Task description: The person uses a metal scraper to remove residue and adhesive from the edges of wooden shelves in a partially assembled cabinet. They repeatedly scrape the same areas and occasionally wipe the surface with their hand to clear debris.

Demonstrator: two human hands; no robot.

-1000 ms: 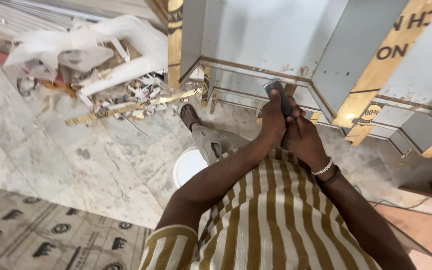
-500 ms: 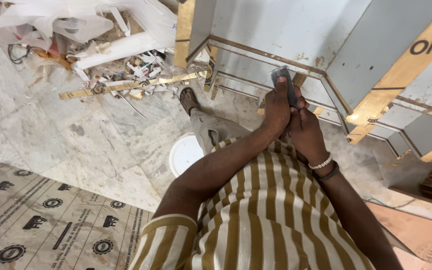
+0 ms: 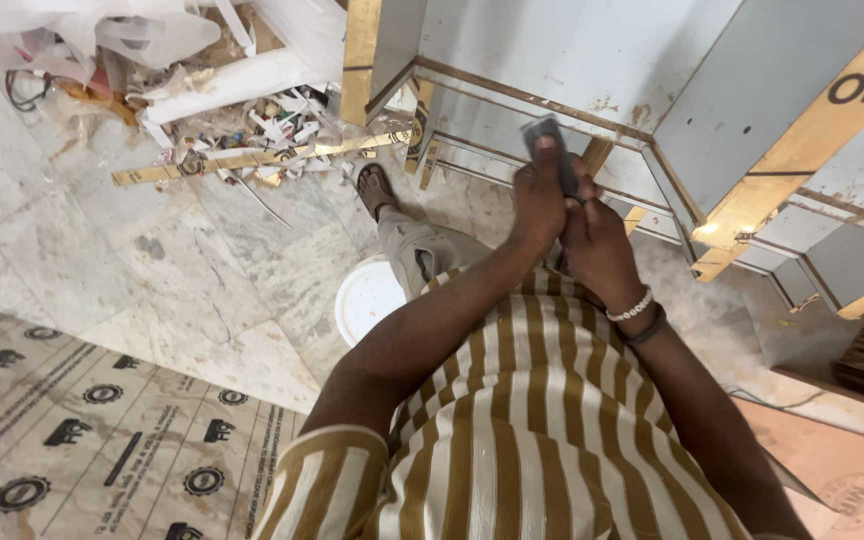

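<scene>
I am holding a small dark tool [image 3: 550, 150] up in front of me with both hands together. My left hand [image 3: 539, 200] is wrapping around its lower part, fingers clenched on it, with the thumb lying up along its side. My right hand [image 3: 597, 240] is pressing in just beside the left, touching it, and its fingers are curling against the same tool from the other side (how much of the tool it is actually gripping I cannot tell, since the left hand is covering most of it). The grey upper end of the tool is sticking out above my knuckles, right at the wooden edge strip of the pale grey panel [image 3: 592, 60] that is standing before me.

I am wearing a white bead bracelet [image 3: 632, 306] and a dark band on my right wrist, and a brown and white striped shirt [image 3: 512, 440].

Below my arms, a white round lid [image 3: 367, 298] is lying on the marble floor [image 3: 152, 260], just beside my bent leg. My sandalled foot [image 3: 374, 190] is resting near a long gold-coloured strip [image 3: 252, 160] and a heap of torn white plastic and scraps [image 3: 182, 60]. A printed protective sheet [image 3: 82, 440] is covering the floor at the lower left.
</scene>
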